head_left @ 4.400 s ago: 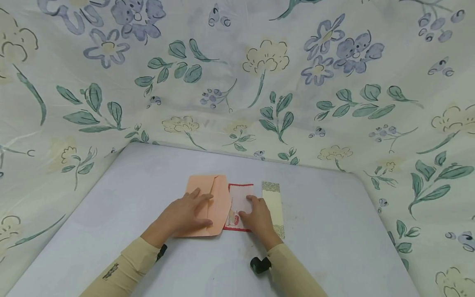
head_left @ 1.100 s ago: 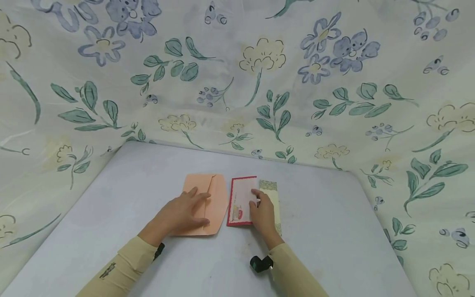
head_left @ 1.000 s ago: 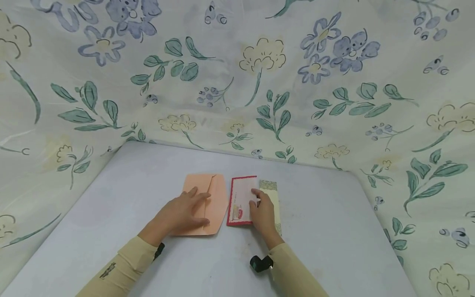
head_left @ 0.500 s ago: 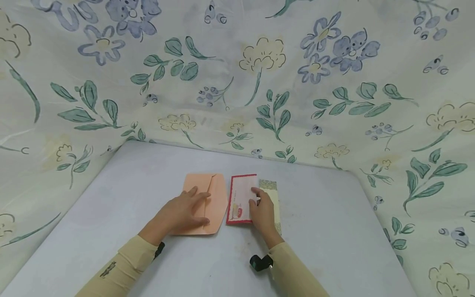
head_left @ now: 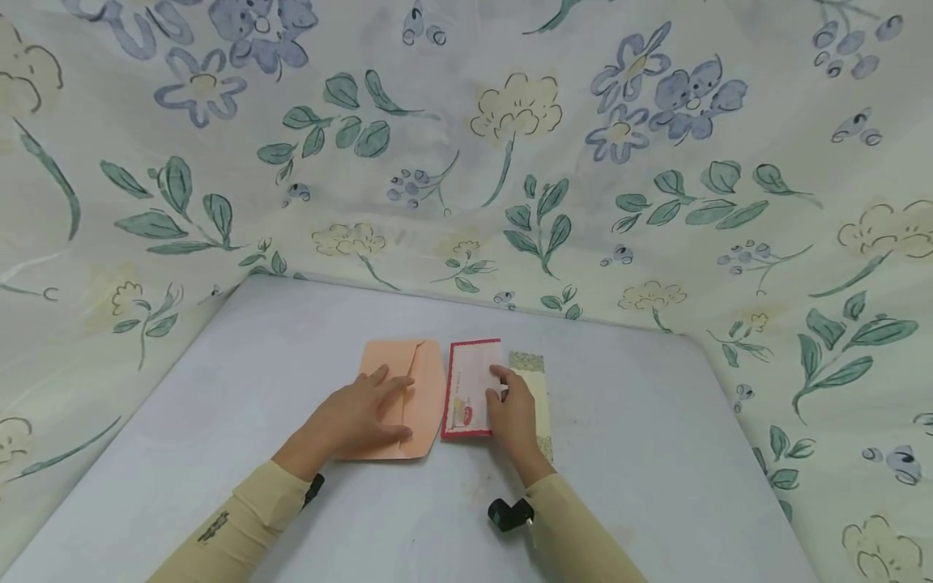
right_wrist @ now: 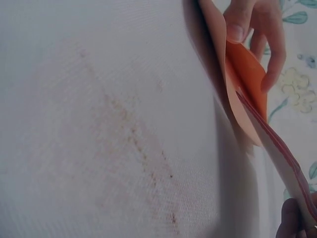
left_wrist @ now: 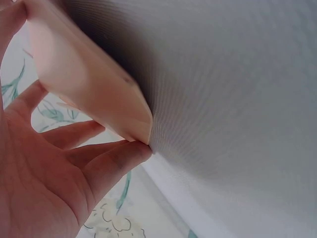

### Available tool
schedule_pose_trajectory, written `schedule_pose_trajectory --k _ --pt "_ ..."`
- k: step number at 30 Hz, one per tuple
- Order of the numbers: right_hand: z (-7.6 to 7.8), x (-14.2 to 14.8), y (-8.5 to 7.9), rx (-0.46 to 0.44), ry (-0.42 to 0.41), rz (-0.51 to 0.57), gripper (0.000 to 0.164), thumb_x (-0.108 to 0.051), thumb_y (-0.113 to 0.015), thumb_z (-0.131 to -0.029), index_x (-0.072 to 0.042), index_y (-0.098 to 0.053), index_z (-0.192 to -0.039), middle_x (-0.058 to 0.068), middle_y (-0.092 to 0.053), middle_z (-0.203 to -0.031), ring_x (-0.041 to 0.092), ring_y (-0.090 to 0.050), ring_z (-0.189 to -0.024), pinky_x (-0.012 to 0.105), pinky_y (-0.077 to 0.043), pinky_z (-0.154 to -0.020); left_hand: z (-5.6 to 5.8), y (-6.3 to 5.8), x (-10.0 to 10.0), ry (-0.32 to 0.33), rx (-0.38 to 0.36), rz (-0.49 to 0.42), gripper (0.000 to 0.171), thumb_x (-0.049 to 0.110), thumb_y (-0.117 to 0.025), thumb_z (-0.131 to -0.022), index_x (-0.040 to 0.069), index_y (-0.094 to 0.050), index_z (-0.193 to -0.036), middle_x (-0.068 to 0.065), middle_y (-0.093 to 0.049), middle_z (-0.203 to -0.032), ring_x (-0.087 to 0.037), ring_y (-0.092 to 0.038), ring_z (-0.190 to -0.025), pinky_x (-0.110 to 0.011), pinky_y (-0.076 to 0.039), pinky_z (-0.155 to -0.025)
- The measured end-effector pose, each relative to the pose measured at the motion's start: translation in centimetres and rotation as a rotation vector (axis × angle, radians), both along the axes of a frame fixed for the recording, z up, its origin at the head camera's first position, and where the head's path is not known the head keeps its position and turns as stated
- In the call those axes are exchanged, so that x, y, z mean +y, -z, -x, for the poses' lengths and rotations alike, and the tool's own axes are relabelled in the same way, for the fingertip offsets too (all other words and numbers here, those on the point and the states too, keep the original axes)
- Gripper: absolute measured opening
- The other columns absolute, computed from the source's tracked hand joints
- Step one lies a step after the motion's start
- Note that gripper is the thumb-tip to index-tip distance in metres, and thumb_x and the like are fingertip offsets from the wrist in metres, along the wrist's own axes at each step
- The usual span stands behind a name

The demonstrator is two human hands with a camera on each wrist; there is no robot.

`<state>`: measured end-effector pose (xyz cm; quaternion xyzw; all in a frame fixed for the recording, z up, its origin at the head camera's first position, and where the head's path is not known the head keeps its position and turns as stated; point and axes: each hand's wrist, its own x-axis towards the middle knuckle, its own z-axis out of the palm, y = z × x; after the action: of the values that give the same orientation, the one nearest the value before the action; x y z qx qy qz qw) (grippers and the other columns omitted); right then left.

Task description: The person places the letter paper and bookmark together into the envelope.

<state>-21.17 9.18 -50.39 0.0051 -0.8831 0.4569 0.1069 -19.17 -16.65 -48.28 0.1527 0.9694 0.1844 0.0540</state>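
Note:
My left hand (head_left: 360, 417) rests on a peach envelope (head_left: 426, 405) with its fingers spread, thumb towards me. The left wrist view shows the fingertips at the edge of the envelope (left_wrist: 94, 84). My right hand (head_left: 516, 413) pinches a pink card (head_left: 474, 376) with a red border and a small printed picture by its right side. The card's left edge is at the envelope's right side. In the right wrist view, the envelope (right_wrist: 252, 74) gapes at its mouth, and the edge of the red-trimmed card (right_wrist: 270, 131) reaches into that opening.
A narrow cream card (head_left: 538, 389) with patterned ends lies right of the pink card, partly behind the right hand. Both lie on a white table (head_left: 641, 470). A floral cloth (head_left: 437, 162) hangs behind and along the sides. Dark wrist cameras (head_left: 510, 515) sit under the wrists.
Since the earliest frame, where its left edge was under the envelope's side, the card came away to the right. Within the last second it has slid back left against the envelope. The left hand has stayed.

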Motion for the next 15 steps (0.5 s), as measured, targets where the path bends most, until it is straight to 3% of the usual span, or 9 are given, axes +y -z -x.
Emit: schedule_pose_trajectory --k 15 --pt "-0.3 -1.2 -0.6 -0.023 -0.012 0.007 0.037 -0.005 -0.066 -0.096 -0.008 -0.064 -0.133 0.008 -0.065 -0.12 0.013 -0.053 -0.084 0.026 -0.046 -0.072 0.0 0.1 0.0 0.0 0.005 -0.008 0.082 0.059 -0.077 -0.082 0.021 -0.051 -0.149 -0.029 -0.037 -0.157 -0.06 -0.041 -0.134 -0.068 -0.042 -0.102"
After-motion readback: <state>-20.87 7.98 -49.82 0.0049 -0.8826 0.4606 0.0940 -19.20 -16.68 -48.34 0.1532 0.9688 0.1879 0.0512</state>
